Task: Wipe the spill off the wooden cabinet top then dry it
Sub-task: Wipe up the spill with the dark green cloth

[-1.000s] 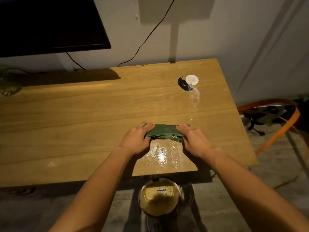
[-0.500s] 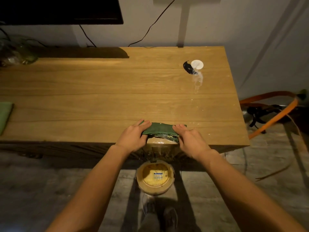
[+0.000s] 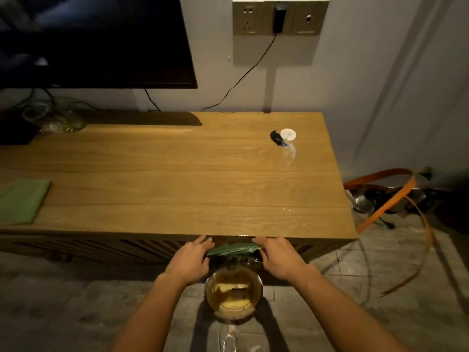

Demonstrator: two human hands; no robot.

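The wooden cabinet top (image 3: 177, 179) fills the middle of the view. A folded dark green cloth (image 3: 232, 249) hangs just past its front edge, above a bowl. My left hand (image 3: 190, 259) grips the cloth's left end and my right hand (image 3: 278, 257) grips its right end. A thin wet line glints along the front edge between the hands, and small droplets (image 3: 288, 209) shine near the right front. Another wet patch (image 3: 289, 154) lies by a white cap at the back right.
A bowl (image 3: 233, 292) with yellowish liquid stands on the floor below the cloth. A light green cloth (image 3: 21, 199) lies at the cabinet's left. A white cap (image 3: 288, 134) and a dark object (image 3: 277, 138) sit back right. A TV (image 3: 96, 41) hangs above; orange strap and metal items lie at right.
Both hands have dragged the dark green cloth toward me across the wet patch and off the front edge, over the bowl. The shiny puddle near the edge is gone.
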